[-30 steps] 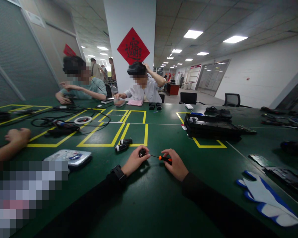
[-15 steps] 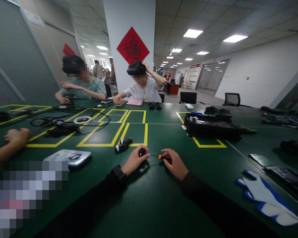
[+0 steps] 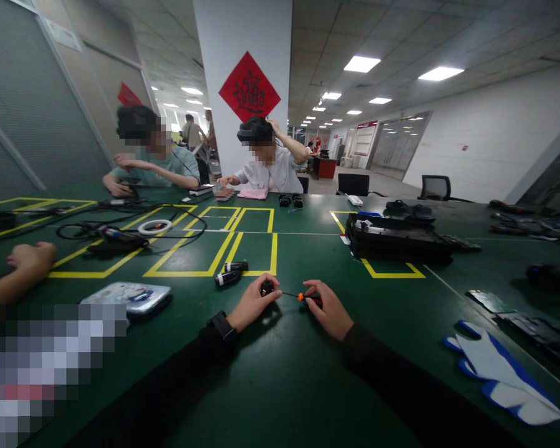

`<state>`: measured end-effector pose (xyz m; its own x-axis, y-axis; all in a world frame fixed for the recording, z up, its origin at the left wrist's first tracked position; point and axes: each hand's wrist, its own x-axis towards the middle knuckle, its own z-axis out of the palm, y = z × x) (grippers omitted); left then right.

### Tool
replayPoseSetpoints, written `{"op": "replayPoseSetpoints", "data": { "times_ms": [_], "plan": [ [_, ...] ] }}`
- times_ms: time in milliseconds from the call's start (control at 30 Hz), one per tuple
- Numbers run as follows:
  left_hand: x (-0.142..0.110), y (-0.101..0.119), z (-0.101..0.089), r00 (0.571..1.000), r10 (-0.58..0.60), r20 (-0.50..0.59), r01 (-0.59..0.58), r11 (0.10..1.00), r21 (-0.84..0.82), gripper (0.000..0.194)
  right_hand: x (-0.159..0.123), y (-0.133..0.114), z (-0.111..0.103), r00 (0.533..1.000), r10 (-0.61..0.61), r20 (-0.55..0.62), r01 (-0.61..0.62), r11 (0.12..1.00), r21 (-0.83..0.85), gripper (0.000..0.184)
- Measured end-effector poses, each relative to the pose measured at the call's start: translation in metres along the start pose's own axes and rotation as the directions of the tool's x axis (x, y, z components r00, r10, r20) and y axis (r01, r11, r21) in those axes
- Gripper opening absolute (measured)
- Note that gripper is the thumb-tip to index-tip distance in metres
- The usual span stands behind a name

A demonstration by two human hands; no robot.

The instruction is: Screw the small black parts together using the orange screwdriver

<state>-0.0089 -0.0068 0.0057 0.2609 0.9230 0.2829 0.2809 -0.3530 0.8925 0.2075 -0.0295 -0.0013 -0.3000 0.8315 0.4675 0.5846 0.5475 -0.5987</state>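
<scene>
My left hand (image 3: 256, 302) is closed around a small black cylindrical part (image 3: 267, 287), its round end turned toward the right. In my right hand (image 3: 327, 307) is a screwdriver (image 3: 301, 297) with an orange and black handle, gripped between thumb and fingers. The thin shaft points left, and its tip reaches the black part near my left thumb; whether it sits in a screw is too small to tell. Just beyond my left hand, two black cylinders with white bands (image 3: 228, 277) lie side by side on the green table (image 3: 280, 386).
Left of me lie a pictured tin-like case (image 3: 129, 297), black cables (image 3: 116, 239) and a white ring coil (image 3: 155, 226); another person's hand (image 3: 32, 258) rests there. A black housing (image 3: 399, 236) stands at right, with white-blue gloves (image 3: 501, 373) nearer. Two people sit across the table.
Both my hands and the screwdriver hold almost the same position. Across the table, the person in white has shifted the hand near the small stacked items slightly.
</scene>
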Motion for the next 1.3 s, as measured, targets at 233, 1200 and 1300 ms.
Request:
{"op": "replayPoseSetpoints", "data": {
  "times_ms": [233, 1200, 1300],
  "plan": [
    [-0.0002, 0.0017, -0.0001, 1.0, 0.004, -0.001, -0.004, 1.0, 0.009, 0.022, 0.0007, -0.0033, -0.0018, 1.0, -0.015, 0.002, 0.015, 1.0, 0.023, 0.033],
    [-0.0007, 0.0043, -0.0002, 1.0, -0.001, -0.025, 0.001, 1.0, 0.017, 0.02, 0.0003, 0.0021, -0.0012, 0.995, 0.032, 0.094, -0.03, 0.999, -0.023, 0.013],
    [-0.0002, 0.0042, -0.0001, 1.0, -0.008, -0.022, 0.008, 1.0, 0.004, 0.021, 0.0004, -0.0005, -0.0013, 0.994, 0.022, 0.107, -0.02, 1.0, -0.018, 0.015]
  ]
}}
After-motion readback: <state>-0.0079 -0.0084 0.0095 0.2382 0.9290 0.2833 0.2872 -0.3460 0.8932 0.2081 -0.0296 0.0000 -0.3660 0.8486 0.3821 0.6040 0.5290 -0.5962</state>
